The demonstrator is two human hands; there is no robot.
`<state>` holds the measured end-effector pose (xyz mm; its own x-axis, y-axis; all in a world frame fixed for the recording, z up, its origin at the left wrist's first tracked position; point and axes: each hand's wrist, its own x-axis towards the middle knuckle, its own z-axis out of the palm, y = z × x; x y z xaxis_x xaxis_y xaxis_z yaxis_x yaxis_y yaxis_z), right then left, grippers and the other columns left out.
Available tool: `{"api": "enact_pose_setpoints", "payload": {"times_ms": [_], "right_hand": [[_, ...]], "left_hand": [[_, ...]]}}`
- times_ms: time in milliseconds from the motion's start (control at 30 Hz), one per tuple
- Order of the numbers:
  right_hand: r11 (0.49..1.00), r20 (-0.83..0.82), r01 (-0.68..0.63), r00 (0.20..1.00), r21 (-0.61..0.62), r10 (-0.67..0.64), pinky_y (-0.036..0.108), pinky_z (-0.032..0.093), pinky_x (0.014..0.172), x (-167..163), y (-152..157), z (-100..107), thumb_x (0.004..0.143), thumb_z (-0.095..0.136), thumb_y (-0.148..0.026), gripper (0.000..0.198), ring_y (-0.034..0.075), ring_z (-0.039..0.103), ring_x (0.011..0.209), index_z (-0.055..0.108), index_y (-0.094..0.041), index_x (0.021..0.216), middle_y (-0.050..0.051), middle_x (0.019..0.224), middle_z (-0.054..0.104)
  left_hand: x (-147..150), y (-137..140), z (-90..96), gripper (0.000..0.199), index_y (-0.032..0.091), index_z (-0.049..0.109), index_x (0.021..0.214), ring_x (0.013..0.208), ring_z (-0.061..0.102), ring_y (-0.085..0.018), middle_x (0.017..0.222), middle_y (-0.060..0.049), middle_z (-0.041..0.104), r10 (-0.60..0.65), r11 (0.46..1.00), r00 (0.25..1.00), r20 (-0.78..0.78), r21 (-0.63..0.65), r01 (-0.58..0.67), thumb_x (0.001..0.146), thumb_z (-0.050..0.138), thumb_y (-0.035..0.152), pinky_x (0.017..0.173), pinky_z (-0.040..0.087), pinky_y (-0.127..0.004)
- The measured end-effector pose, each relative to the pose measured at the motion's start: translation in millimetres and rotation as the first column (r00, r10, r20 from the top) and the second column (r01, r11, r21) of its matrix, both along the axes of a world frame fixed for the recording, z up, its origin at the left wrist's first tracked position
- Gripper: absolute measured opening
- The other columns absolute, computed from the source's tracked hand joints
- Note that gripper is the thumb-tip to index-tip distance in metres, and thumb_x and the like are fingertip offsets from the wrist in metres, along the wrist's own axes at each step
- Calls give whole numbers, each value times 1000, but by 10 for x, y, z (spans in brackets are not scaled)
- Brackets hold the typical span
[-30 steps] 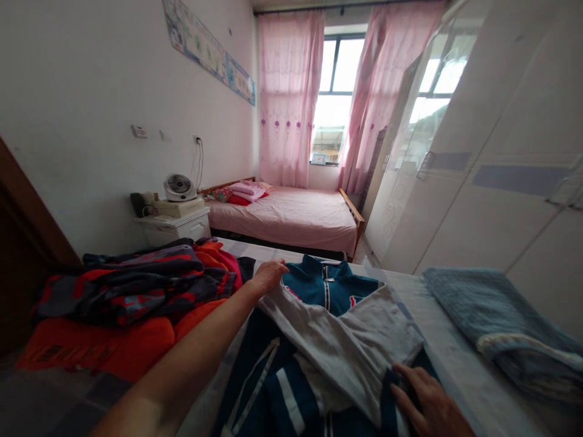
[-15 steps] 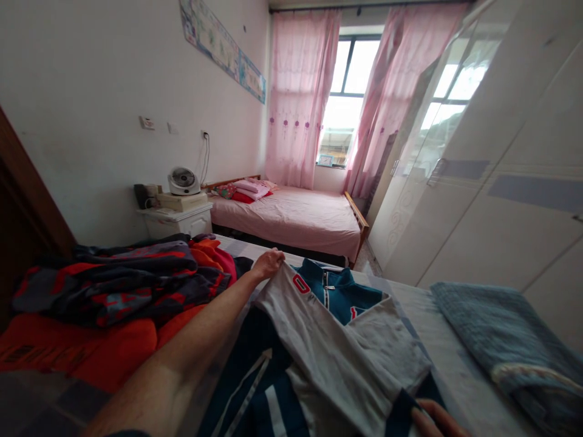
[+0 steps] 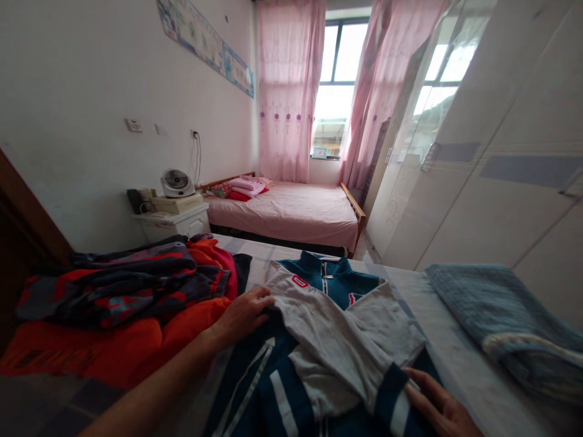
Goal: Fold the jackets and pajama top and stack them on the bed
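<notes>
A grey and teal zip jacket (image 3: 328, 328) lies front up before me, its collar away from me. Its grey sleeves are folded across the chest over the teal body. My left hand (image 3: 246, 312) rests at the jacket's left edge, below the shoulder, fingers loosely extended and touching the grey cloth. At the lower right, my right hand (image 3: 439, 400) pinches the teal and white cuff (image 3: 392, 397) of a sleeve; part of the hand is cut off by the frame's bottom.
Left of the jacket are a pile of dark and red patterned clothes (image 3: 136, 282) and an orange garment (image 3: 86, 352). A folded blue-grey denim item (image 3: 492, 315) lies to the right. Beyond stand a pink bed (image 3: 291, 209), a nightstand (image 3: 175, 224) with a fan (image 3: 177, 182), and a white wardrobe (image 3: 455, 200).
My left hand has let go of the jacket's raised shoulder and come down and left along its edge. The shoulder now lies flatter. My right hand has moved slightly up, still at the cuff.
</notes>
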<state>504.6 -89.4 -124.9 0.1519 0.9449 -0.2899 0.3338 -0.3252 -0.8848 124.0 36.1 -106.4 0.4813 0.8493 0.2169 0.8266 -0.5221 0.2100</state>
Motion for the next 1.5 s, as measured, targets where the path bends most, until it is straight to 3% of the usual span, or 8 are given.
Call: {"api": "enact_pose_setpoints", "payload": {"times_ms": [233, 400, 567, 833, 967, 1167, 1367, 1500], "right_hand": [[998, -389, 57, 919, -12, -57, 31, 52, 73, -109, -116, 58, 72, 61, -51, 49, 22, 67, 81, 60, -22, 113, 5, 93, 71], [996, -407, 76, 909, -52, -91, 31, 51, 72, -141, -106, 37, 69, 65, -48, 49, 21, 67, 75, 61, -21, 109, 5, 88, 71], [992, -414, 118, 902, -44, -125, 31, 51, 70, -140, -100, 50, 68, 66, -47, 49, 22, 67, 80, 58, -20, 108, 6, 94, 69], [996, -103, -48, 993, 80, 56, 32, 50, 75, -67, -82, 8, 72, 58, -51, 45, 23, 65, 83, 64, -19, 102, 5, 87, 69], [987, 35, -128, 992, 101, 125, 32, 50, 76, -17, -55, -59, 77, 51, -54, 51, 23, 64, 82, 61, -18, 112, 6, 88, 68], [983, 89, -155, 985, 103, 146, 32, 50, 77, -29, -74, -63, 80, 46, -55, 51, 24, 63, 87, 61, -18, 113, 4, 81, 67], [979, 94, -165, 984, 118, 155, 31, 50, 74, -41, -87, -67, 82, 44, -53, 49, 22, 63, 90, 59, -19, 113, 5, 99, 67], [969, 292, -133, 954, 206, 68, 34, 48, 82, -95, -147, -26, 86, 41, -46, 39, 22, 61, 94, 57, -21, 112, 5, 103, 65]], "left_hand": [[-99, 107, -111, 34, 19, 56, 102, 98, 56, -19, 108, -8, 54, 182, 980, 983, 28, 77, -184, 80, 36, 3, 87, 44, -32], [-1, 34, -100, 45, 26, 55, 113, 116, 48, -19, 125, -3, 51, 58, 995, 998, -12, 85, -57, 73, 50, 6, 98, 39, -30], [38, 64, 12, 30, 18, 58, 96, 96, 57, -22, 104, -10, 56, 216, 970, 976, -8, 115, -214, 86, 31, 8, 81, 46, -34], [-82, 73, 109, 22, 23, 63, 90, 97, 58, -15, 101, 0, 63, 225, 973, 974, 22, -58, -223, 79, 48, 10, 86, 43, -24], [-65, 459, 158, 22, 15, 59, 102, 93, 60, -17, 102, -7, 63, 447, 890, 893, 60, -131, -437, 92, 41, 22, 85, 47, -35], [75, 922, -66, 29, 14, 57, 107, 87, 61, -17, 104, -6, 61, 525, 821, 850, 42, -290, -492, 88, 54, 35, 74, 53, -35], [233, 725, -56, 26, 13, 57, 111, 101, 58, -22, 113, -10, 59, 477, 878, 876, 66, -77, -472, 90, 50, 27, 88, 47, -43], [387, 400, 11, 36, 19, 53, 125, 127, 41, -23, 137, -10, 45, 230, 967, 971, 63, 96, -235, 91, 44, 25, 108, 30, -38]]}}
